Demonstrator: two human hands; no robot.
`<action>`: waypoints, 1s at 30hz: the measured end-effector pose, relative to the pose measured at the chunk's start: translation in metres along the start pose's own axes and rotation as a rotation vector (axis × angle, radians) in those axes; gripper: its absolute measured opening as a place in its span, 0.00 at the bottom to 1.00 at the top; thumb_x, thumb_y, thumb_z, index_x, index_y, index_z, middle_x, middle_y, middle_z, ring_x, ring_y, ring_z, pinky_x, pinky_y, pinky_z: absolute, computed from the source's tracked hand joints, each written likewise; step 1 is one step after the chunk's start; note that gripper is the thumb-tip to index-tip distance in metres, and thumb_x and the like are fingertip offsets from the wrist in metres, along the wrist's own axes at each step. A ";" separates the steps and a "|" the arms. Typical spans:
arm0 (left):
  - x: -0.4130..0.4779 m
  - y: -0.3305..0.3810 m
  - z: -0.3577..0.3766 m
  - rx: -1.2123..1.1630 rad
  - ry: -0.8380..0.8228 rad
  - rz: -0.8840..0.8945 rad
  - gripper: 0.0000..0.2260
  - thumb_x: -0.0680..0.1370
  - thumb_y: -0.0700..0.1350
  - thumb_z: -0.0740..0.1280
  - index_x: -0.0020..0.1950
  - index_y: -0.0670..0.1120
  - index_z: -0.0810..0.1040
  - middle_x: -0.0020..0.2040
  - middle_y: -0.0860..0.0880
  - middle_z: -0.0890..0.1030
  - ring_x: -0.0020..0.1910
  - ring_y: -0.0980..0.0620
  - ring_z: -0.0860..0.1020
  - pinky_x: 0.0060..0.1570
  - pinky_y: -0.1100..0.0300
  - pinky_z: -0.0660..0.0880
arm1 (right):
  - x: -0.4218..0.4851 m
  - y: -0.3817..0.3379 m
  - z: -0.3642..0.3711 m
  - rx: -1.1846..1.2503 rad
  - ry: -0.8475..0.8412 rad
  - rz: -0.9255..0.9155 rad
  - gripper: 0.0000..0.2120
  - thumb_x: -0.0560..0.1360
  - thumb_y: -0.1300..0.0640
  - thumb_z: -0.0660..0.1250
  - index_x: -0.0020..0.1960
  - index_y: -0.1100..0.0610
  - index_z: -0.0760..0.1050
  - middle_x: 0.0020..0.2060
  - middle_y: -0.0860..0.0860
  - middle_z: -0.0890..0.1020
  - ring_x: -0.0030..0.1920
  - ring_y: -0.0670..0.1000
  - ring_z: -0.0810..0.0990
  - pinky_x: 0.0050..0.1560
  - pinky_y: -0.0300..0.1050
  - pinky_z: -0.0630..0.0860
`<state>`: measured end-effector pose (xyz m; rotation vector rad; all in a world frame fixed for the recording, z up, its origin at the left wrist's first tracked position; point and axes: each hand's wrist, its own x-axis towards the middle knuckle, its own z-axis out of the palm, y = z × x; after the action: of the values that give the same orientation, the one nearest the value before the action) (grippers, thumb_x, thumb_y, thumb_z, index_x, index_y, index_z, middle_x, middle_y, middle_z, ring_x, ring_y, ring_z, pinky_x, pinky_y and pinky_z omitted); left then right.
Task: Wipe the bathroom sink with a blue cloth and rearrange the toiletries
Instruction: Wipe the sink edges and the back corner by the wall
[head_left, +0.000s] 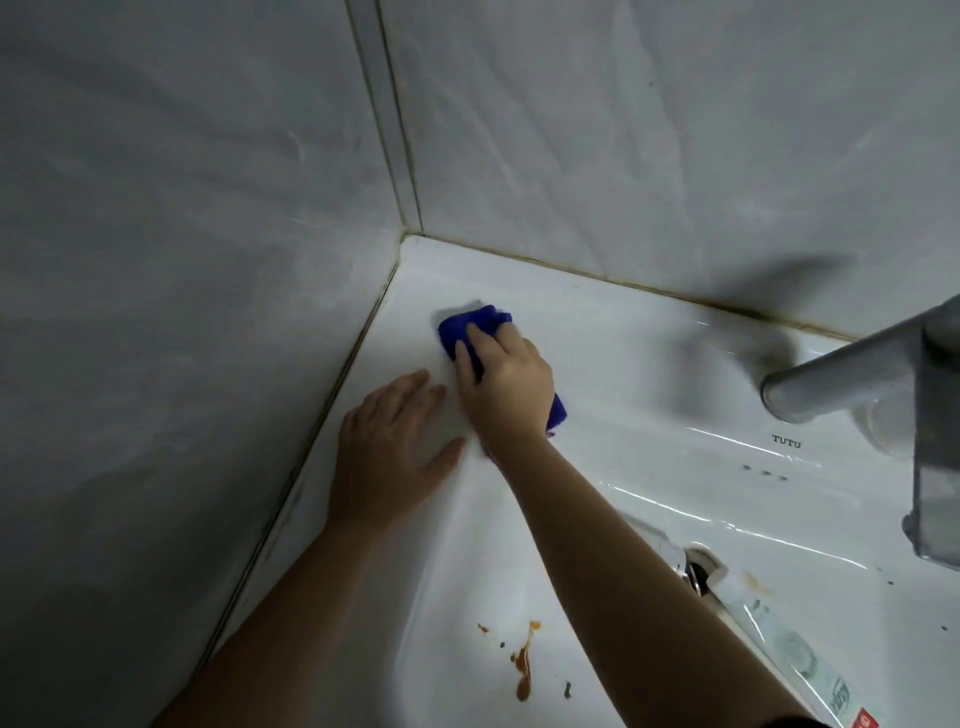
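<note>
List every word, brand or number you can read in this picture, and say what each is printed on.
"TUTU": on the white sink, on the ledge below the tap.
Print on the toiletry tube at lower right: green and red lettering, too blurred to read.
No other text shows.

A home bathroom: white ceramic sink (597, 332) in a tiled corner (405, 228), grey faucet (841, 374).
</note>
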<state>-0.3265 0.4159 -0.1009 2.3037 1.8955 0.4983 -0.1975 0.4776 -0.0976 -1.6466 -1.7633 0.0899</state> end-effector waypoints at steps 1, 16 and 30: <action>0.000 0.000 0.000 -0.002 -0.006 -0.001 0.25 0.71 0.60 0.60 0.60 0.44 0.78 0.61 0.43 0.77 0.57 0.44 0.76 0.52 0.52 0.71 | -0.003 0.000 -0.002 0.000 -0.039 -0.050 0.15 0.73 0.52 0.58 0.46 0.58 0.80 0.36 0.55 0.80 0.31 0.56 0.77 0.31 0.41 0.71; 0.000 0.000 0.000 -0.039 0.049 0.014 0.24 0.70 0.59 0.60 0.58 0.44 0.79 0.61 0.45 0.77 0.57 0.44 0.75 0.50 0.52 0.71 | 0.006 0.060 -0.050 -0.180 0.024 0.267 0.13 0.75 0.53 0.58 0.47 0.63 0.74 0.42 0.61 0.79 0.33 0.63 0.77 0.29 0.47 0.70; 0.000 0.001 -0.002 -0.063 0.026 -0.019 0.25 0.69 0.59 0.61 0.58 0.45 0.79 0.61 0.46 0.77 0.58 0.46 0.75 0.51 0.54 0.69 | -0.011 0.082 -0.078 -0.207 -0.008 0.356 0.14 0.74 0.54 0.62 0.54 0.61 0.77 0.46 0.62 0.79 0.36 0.63 0.78 0.33 0.46 0.70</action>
<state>-0.3264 0.4158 -0.0992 2.2482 1.8833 0.5795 -0.0873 0.4511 -0.0853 -2.1002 -1.5078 0.0791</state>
